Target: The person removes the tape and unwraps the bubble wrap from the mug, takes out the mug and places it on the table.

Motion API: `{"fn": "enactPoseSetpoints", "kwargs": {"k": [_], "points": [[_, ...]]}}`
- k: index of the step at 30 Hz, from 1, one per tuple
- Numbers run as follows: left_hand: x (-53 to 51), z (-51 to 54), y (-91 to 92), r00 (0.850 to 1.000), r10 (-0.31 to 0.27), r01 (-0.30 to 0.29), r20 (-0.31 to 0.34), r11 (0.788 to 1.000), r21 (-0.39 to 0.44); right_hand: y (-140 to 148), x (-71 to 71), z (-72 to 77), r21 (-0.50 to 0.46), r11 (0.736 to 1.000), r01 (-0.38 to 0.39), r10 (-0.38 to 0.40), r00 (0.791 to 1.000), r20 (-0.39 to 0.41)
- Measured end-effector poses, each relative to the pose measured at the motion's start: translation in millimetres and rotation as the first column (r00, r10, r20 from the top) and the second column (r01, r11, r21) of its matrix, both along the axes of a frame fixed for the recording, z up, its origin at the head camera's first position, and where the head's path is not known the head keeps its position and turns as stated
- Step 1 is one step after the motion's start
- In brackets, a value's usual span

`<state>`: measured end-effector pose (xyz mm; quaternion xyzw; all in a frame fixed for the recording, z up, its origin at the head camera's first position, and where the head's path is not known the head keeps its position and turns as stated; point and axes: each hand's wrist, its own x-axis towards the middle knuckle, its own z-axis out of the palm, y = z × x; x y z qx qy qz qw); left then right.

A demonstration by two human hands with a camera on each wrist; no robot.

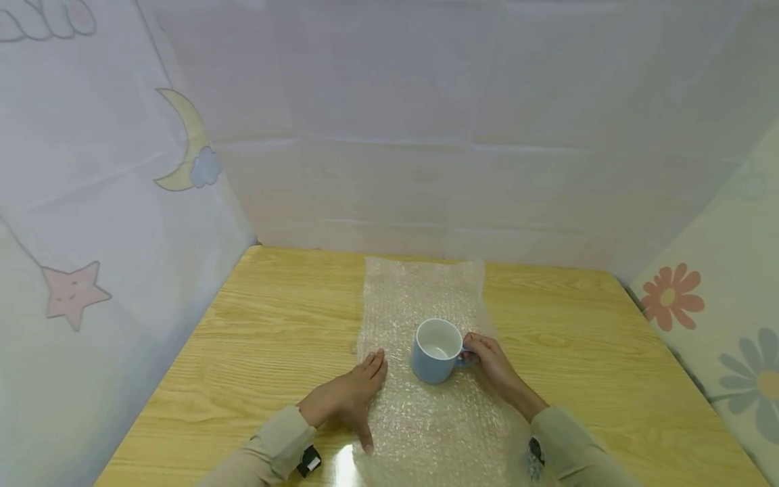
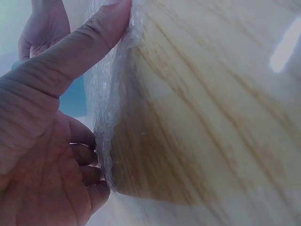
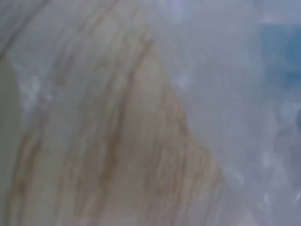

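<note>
A light blue mug point(image 1: 431, 365) with a white inside stands upright on a long strip of clear bubble wrap point(image 1: 420, 291). My right hand point(image 1: 489, 362) pinches the mug's handle from the right. To the left, my left hand point(image 1: 356, 392) rests on the left edge of the bubble wrap, its fingers straight and the thumb spread toward me. In the left wrist view the thumb point(image 2: 70, 54) and fingertips touch the edge of the bubble wrap point(image 2: 107, 103). The blurred right wrist view shows part of the blue mug point(image 3: 282, 56) and bubble wrap, but not the hand.
The strip lies across a wood-grain table point(image 1: 274, 318) from its back edge toward me. Pale printed sheets with a moon point(image 1: 189, 138), a star and flowers point(image 1: 669, 297) hang round the back and sides. A small black object point(image 1: 309, 461) shows beneath the left sleeve.
</note>
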<state>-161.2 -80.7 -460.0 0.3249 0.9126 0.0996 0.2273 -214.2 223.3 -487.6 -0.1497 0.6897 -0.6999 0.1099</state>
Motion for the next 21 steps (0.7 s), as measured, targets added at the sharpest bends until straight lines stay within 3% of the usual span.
{"fn": "enactPoseSetpoints", "kwargs": {"k": [4, 13, 17, 21], "points": [[-0.7, -1.3, 0.2, 1.0, 0.002, -0.002, -0.004, 1.0, -0.011, -2.4, 1.1, -3.2, -0.051, 0.998, 0.026, -0.025, 0.999, 0.023], [1.7, 2.3, 3.6, 1.0, 0.008, -0.008, 0.005, 1.0, -0.024, -5.0, 3.8, -5.0, -0.161, 0.982, 0.1, -0.108, 0.993, -0.039], [0.7, 1.7, 2.0, 1.0, -0.001, 0.001, 0.003, 1.0, -0.022, -5.5, 5.6, -1.4, -0.209, 0.965, 0.159, -0.169, 0.985, -0.03], [-0.3, -0.3, -0.6, 1.0, -0.007, 0.007, 0.004, 1.0, -0.008, -0.7, 7.0, 5.7, -0.244, 0.955, 0.167, -0.177, 0.984, -0.019]]}}
